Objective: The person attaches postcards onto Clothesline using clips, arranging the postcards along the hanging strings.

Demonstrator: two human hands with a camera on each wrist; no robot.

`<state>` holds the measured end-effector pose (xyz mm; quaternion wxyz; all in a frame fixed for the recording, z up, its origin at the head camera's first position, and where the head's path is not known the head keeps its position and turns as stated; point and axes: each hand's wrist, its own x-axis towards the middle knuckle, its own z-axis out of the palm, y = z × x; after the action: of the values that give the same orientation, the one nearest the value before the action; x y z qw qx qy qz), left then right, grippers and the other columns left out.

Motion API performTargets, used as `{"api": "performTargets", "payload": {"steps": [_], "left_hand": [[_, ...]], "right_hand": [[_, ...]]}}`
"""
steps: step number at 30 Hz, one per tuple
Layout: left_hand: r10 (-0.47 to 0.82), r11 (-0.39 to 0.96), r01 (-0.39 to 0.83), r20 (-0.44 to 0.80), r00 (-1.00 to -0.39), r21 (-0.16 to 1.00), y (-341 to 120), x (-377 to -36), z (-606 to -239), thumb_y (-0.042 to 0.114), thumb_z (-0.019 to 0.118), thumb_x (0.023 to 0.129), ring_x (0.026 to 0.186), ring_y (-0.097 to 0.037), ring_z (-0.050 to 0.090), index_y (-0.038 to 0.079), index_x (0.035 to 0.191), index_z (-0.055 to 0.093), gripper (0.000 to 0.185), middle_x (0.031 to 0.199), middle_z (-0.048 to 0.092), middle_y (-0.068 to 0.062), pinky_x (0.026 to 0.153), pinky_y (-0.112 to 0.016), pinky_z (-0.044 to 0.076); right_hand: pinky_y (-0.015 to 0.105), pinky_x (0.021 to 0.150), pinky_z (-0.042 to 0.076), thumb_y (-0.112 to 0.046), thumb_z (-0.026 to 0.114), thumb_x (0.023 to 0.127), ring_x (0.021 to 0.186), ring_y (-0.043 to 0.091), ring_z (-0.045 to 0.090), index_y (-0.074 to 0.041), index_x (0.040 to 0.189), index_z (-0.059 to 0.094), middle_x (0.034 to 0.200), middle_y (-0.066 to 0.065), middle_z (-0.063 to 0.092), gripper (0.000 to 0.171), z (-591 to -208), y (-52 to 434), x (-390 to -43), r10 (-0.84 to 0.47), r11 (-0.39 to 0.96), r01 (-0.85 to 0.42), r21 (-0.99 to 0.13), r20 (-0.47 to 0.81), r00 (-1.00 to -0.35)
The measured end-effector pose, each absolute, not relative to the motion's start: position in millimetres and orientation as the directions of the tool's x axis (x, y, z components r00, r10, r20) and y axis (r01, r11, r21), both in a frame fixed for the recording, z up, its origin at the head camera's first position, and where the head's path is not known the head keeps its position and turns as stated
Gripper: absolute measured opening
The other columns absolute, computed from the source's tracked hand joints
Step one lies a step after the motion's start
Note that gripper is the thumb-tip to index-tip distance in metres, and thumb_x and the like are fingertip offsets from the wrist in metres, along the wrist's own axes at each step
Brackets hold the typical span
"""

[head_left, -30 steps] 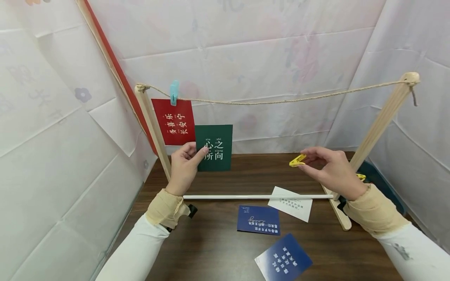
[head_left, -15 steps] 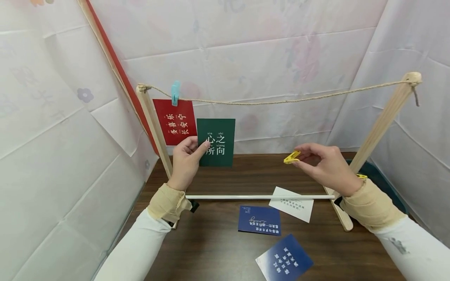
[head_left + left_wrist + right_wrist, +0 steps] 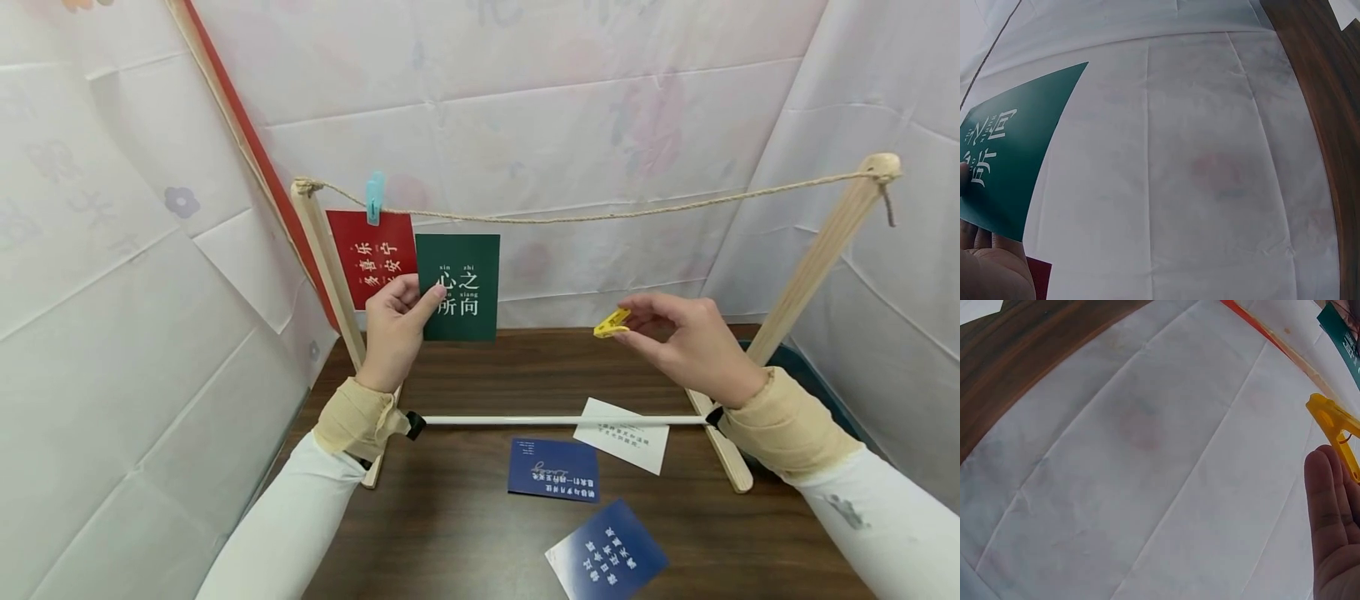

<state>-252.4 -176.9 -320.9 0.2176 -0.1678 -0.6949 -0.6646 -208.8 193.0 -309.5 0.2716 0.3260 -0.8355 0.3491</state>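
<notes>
My left hand [image 3: 397, 329] pinches the left edge of a green card [image 3: 468, 258] with white characters, thumb on its front. The card is upright, its top edge a little below the rope [image 3: 555, 221]. Beside it a red card [image 3: 360, 250] hangs from the rope by a light blue clothespin [image 3: 375, 198], its lower right corner hidden behind my fingers. To the right, my right hand [image 3: 690, 342] pinches a yellow clothespin [image 3: 612, 323] between thumb and fingers, level with the green card's lower part. The right wrist view shows that yellow clothespin [image 3: 1329, 422] at the fingertips.
Two wooden posts [image 3: 821, 262] carry the rope, with a white rod [image 3: 525, 421] low between them. Two blue cards [image 3: 553, 471] and a white card [image 3: 637, 450] lie on the brown table [image 3: 442, 517]. A dark teal bin [image 3: 795, 375] stands behind the right post.
My left hand has raised the green card toward the rope, now covering part of the red card's edge. The right hand has moved left and slightly up with the yellow clothespin.
</notes>
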Motion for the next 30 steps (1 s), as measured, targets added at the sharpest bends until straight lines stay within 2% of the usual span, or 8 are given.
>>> {"api": "performTargets", "payload": {"steps": [7,10,30], "left_hand": [[-0.063,0.046,0.530,0.532,-0.844,0.847,-176,-255,-317,0.010,0.075,0.103,0.091,-0.006,0.080,-0.004,0.116,0.072,0.020,0.099,0.082,0.012,0.085,-0.027,0.065],[-0.061,0.041,0.530,0.532,-0.845,0.847,-176,-256,-315,0.010,0.074,0.104,0.091,-0.006,0.079,-0.005,0.116,0.071,0.020,0.099,0.082,0.012,0.084,-0.027,0.066],[-0.064,0.074,0.528,0.532,-0.844,0.846,-176,-259,-307,0.012,0.076,0.103,0.095,-0.006,0.080,-0.007,0.122,0.071,0.027,0.101,0.081,0.012,0.089,-0.029,0.065]], "right_hand": [[0.007,0.077,0.054,0.008,0.091,0.080,0.080,0.021,0.077,0.003,0.117,0.077,0.098,0.016,0.082,0.040,-301,188,-208,-0.365,0.566,-0.742,-0.360,0.697,-0.617],[0.006,0.078,0.053,0.007,0.091,0.081,0.080,0.025,0.077,0.003,0.118,0.077,0.100,0.016,0.082,0.040,-297,186,-208,-0.371,0.572,-0.742,-0.349,0.696,-0.614],[0.002,0.082,0.049,0.008,0.089,0.084,0.081,0.023,0.079,0.003,0.117,0.077,0.101,0.013,0.083,0.035,-271,170,-210,-0.416,0.531,-0.789,-0.309,0.716,-0.561]]}}
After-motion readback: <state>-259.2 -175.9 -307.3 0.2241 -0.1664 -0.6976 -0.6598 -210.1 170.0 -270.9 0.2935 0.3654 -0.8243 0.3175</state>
